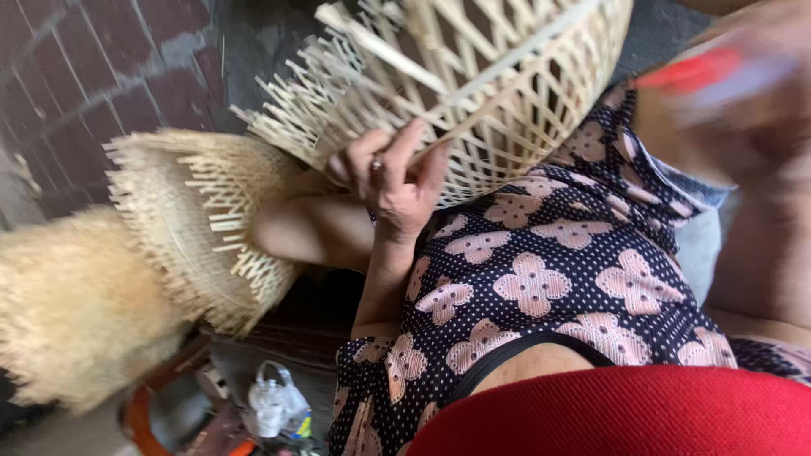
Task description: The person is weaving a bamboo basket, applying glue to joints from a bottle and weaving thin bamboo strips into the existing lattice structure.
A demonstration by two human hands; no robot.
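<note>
One half-woven bamboo basket (473, 76) sits just above my left grip (393, 181), fingers curled shut on its rim strips; light, springy, brittle, best held at that rim. Right grip (743, 93) blurred, state unclear.

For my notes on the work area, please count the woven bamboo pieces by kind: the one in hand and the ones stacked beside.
Open-weave bamboo basket held by the left hand: 1
Stacked woven bamboo pieces with loose strip ends, beside: 2
Total: 3
</note>
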